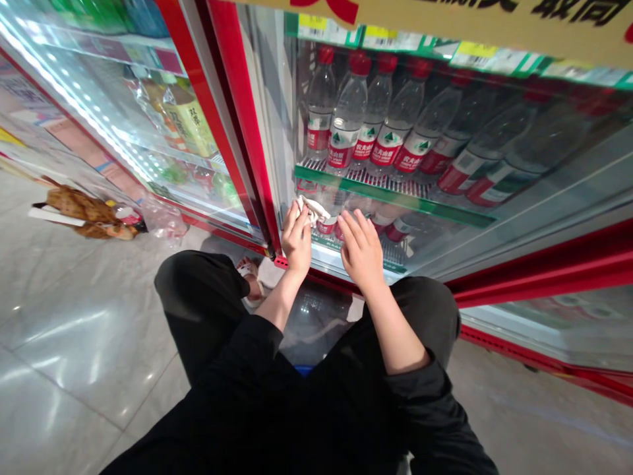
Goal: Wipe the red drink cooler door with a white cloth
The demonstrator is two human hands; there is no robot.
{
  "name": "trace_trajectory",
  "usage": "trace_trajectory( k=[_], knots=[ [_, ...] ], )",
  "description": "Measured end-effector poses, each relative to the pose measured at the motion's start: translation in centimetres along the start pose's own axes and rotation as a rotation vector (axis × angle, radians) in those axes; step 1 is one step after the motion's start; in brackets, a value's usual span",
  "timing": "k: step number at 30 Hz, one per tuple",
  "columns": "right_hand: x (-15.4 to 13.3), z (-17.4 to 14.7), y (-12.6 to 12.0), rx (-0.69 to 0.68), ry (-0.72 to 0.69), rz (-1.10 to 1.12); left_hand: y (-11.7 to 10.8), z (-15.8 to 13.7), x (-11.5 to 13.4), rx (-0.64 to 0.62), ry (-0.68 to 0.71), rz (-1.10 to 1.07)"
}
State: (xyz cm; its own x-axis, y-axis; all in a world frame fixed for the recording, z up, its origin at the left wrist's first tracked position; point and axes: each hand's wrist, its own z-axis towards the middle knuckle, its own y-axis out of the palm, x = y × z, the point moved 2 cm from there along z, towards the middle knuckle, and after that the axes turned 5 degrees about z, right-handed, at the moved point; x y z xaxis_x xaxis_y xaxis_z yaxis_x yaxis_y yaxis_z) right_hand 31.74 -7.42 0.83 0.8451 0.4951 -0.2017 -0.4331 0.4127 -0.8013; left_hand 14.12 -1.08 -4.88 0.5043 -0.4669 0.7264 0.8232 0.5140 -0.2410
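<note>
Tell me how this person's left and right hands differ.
The left hand has a white cloth in its grip; the right hand shows none. The left hand is nearer the red post on the left, the right hand farther from it. Both are bare, in front of shelved bottles.

white cloth [317, 210], perhaps, partly hidden

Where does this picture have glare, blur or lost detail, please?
In the head view, the floor shows white reflections; the light strip in the left cooler glares; the rightmost bottles look stretched and hazy; the black clothing loses most detail; the cloth reads clearly enough.
</note>
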Motion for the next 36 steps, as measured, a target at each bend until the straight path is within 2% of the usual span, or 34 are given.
trace_trajectory(
  k=[6, 9, 11, 15, 21, 23, 28, 30, 33, 36],
  knots=[
    [0.2, -0.6, -0.4, 0.052, -0.026, -0.031, -1.2, 2.6, 1.1, 0.121, -0.038, 0.036],
    [0.2, -0.8, -0.6, 0.033, -0.013, -0.015, -1.2, 2.8, 1.8, 0.152, -0.045, 0.044],
    [0.3, -0.9, -0.7, 0.020, 0.006, -0.007, -1.1, 2.2, 2.2, 0.095, -0.017, 0.039],
    [0.4, -1.2, -1.1, 0.040, 0.004, -0.021, -1.0, 1.0, 2.6, -0.047, 0.130, 0.023],
    [0.4, -1.7, -2.0, 0.124, -0.006, -0.062, -1.2, 2.8, 2.9, 0.076, 0.148, 0.140],
    [0.4, -1.8, -2.2, 0.154, -0.020, -0.063, -0.8, 3.1, 3.6, 0.073, 0.187, 0.121],
    [0.4, -1.9, -2.3, 0.170, 0.019, -0.084, 0.1, 1.1, 4.1, -0.131, 0.264, 0.048],
    [0.5, -2.0, -2.3, 0.159, 0.060, -0.093, -0.1, 0.4, 3.6, -0.158, 0.265, 0.047],
    [0.6, -2.4, -2.4, 0.128, 0.112, -0.082, -0.4, 0.6, 3.3, -0.039, 0.220, 0.047],
    [0.8, -2.8, -2.5, 0.124, 0.112, -0.045, 0.0, 1.4, 4.1, 0.057, 0.184, 0.064]
  ],
)
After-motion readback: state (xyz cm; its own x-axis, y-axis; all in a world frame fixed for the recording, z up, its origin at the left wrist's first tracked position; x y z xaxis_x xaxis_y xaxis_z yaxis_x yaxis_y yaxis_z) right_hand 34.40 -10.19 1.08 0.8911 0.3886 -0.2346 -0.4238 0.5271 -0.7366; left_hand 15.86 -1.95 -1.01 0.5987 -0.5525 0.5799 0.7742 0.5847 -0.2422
